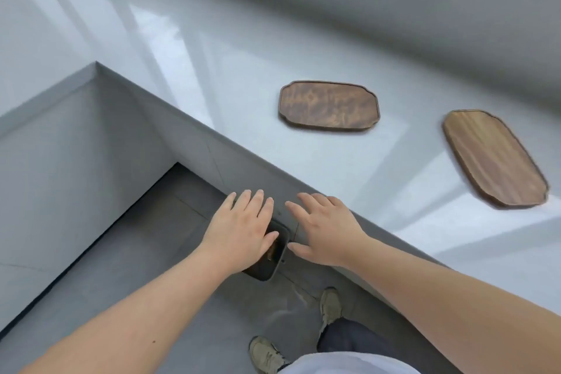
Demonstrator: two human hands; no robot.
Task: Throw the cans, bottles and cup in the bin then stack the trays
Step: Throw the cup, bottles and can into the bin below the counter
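Note:
Two brown wooden trays lie apart on the pale grey counter: a darker tray (pixel 329 106) in the middle and a lighter striped tray (pixel 494 159) to its right, both bare. On the floor below the counter edge stands a black bin (pixel 274 258), mostly hidden by my left hand (pixel 243 231), which hovers over it, palm down, fingers spread and holding nothing. My right hand (pixel 323 229) is beside it over the counter's front face, also spread and holding nothing. Something brownish shows inside the bin. No cans, bottles or cup are visible.
The counter (pixel 212 70) is L-shaped and wraps around a grey tiled floor (pixel 136 252). My two feet in light shoes (pixel 331 304) stand near the bin. A grey wall runs behind the counter.

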